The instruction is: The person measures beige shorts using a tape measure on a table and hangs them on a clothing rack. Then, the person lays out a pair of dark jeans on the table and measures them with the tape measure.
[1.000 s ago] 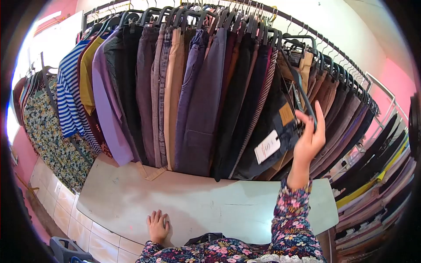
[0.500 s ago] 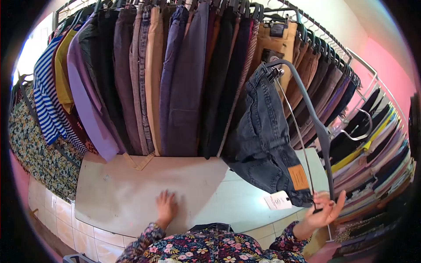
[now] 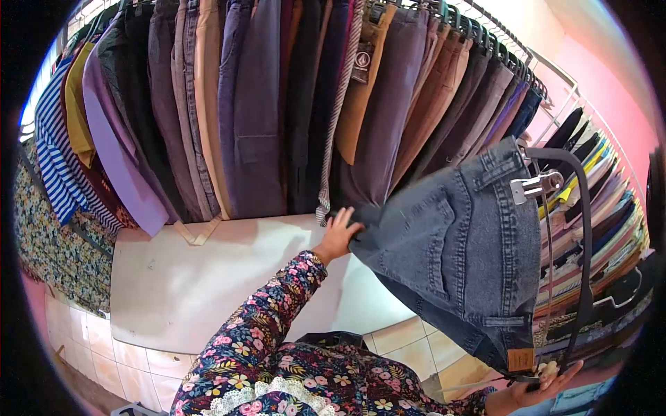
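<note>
A pair of dark grey denim jeans [image 3: 479,236] hangs sideways from a dark clip hanger [image 3: 584,229]. A metal clip [image 3: 538,186] grips the waistband at the top, and a brown leather patch [image 3: 520,359] shows near the bottom corner. My right hand [image 3: 538,390] pinches the hanger's lower end beside that patch, with some fingers stretched out. My left hand [image 3: 338,234] reaches forward, fingers spread, against the dark cloth at the far, narrow end of the jeans. Whether that hand grips the cloth cannot be made out.
Trousers [image 3: 260,139] hang close together on a rail behind a white table [image 3: 208,277]. Striped and floral garments [image 3: 62,236] hang at the left. Another rack of folded clothes [image 3: 610,229] stands at the right. A tiled floor [image 3: 402,343] shows below the table.
The jeans and hanger have swung closer and to the right, now nearly level. My left hand has moved from the tabletop up to the jeans' far end. My right hand has dropped lower.
</note>
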The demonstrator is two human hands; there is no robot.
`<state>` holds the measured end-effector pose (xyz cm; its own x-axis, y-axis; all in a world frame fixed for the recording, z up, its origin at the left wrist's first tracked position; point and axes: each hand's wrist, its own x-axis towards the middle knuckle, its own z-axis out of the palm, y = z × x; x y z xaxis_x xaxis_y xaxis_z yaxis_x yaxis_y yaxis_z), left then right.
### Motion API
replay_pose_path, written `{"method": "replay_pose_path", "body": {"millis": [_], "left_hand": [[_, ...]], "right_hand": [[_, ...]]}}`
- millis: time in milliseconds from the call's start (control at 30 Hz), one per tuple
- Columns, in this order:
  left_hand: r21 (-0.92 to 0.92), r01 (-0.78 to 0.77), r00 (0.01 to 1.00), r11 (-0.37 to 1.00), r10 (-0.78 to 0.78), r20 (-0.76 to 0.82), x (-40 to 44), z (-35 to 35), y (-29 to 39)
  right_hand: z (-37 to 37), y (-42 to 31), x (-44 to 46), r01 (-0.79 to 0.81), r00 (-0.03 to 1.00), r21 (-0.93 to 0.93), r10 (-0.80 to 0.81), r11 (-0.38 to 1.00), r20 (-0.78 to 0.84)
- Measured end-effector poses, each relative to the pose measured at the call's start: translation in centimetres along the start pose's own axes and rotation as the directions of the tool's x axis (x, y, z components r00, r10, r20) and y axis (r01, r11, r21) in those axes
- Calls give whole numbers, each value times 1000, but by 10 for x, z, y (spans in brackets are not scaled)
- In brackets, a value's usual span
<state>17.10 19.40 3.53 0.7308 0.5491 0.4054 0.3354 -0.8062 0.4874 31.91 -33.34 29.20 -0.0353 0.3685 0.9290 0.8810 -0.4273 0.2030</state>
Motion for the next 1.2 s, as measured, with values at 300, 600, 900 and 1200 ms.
{"method": "replay_pose_path", "body": {"millis": [300,600,900,1200], "left_hand": [[-134,26,830,991,53,555,-77,48,93],[122,-458,837,881,381,392,-138,35,142],[296,-161,932,942,46,360,-179,100,140],[-65,83,660,994,-6,751,-251,129,204]], "right_hand": [[-39,100,-34,-319,926,657,371,683,63],[-96,228,-48,-61,997,602,22,796,71],[-82,291,-82,-95,991,433,46,896,124],[-29,239,-66,-622,673,767,611,161,417]]}}
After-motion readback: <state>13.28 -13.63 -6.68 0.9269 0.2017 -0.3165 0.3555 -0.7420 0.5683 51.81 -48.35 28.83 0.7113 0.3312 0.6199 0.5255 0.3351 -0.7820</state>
